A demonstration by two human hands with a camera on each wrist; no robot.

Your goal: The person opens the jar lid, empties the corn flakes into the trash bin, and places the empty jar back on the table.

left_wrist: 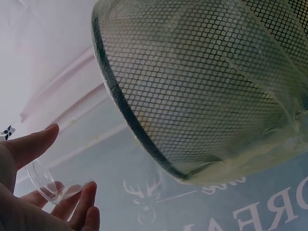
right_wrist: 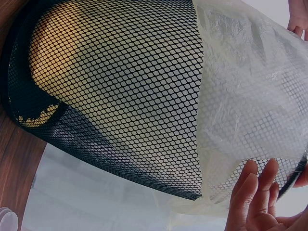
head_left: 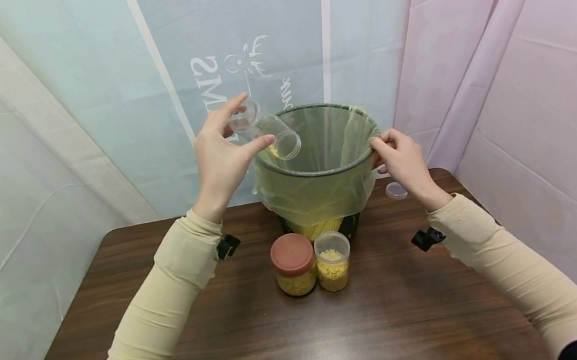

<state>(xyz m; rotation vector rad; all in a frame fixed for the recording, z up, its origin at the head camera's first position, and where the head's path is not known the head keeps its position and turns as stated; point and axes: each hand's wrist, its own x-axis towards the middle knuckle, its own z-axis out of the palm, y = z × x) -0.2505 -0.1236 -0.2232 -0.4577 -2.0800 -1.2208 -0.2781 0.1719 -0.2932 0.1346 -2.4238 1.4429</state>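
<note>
My left hand (head_left: 223,152) grips a clear plastic jar (head_left: 282,134), tipped mouth-down over the left rim of a mesh wastebasket (head_left: 321,172). A few yellow bits cling inside the jar near its mouth. A pale green bin liner (head_left: 319,197) lines the basket and folds down over its outside. At the right rim, my right hand (head_left: 402,163) pinches the edge and liner between thumb and fingers. In the right wrist view, several fingers (right_wrist: 260,190) lie against the liner outside the basket.
In front of the basket stand a jar with a reddish-brown lid (head_left: 292,257) and a lidless clear jar (head_left: 334,266) of yellow bits. A clear lid (head_left: 396,190) lies right of the basket on the dark wooden table (head_left: 235,349). Curtains (head_left: 83,80) hang behind and beside it.
</note>
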